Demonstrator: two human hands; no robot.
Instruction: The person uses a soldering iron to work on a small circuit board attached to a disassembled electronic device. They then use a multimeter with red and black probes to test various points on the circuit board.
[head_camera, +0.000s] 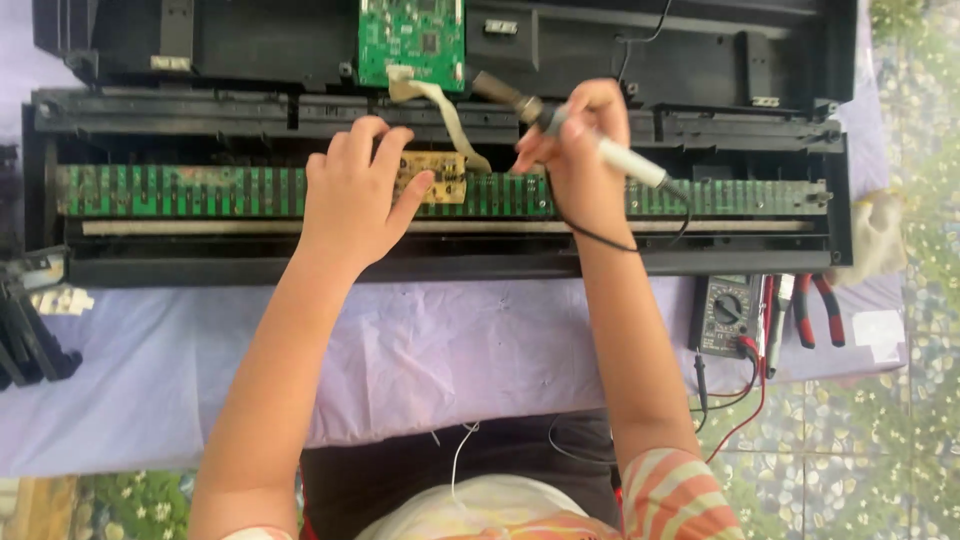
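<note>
Head view. An opened electronic keyboard chassis (440, 265) spans the upper half of the frame, resting on a pale cloth (420, 360). Its lid is folded back at the top, where a green circuit board (411, 42) sits at upper centre; a flat ribbon cable (450, 112) runs down from it.

The left hand (355, 195), at centre, presses a small tan circuit board (440, 178) against the long green contact strip (200, 190); the fingers are curled close together over the board, the thumb stretched along its lower edge.

The right hand (580, 150), right of centre, pinches a soldering iron (590, 140) like a pen, its metal tip pointing to the upper left, just beside the ribbon cable's upper end. Whether the tip touches a joint cannot be told.

Progress, as a judgement: the case is already open and the small board exposed; soldering appears under way, and reassembly is not yet done.

At lower right lie a multimeter (727, 315) with red and black leads, and red-handled pliers (820, 310).
</note>
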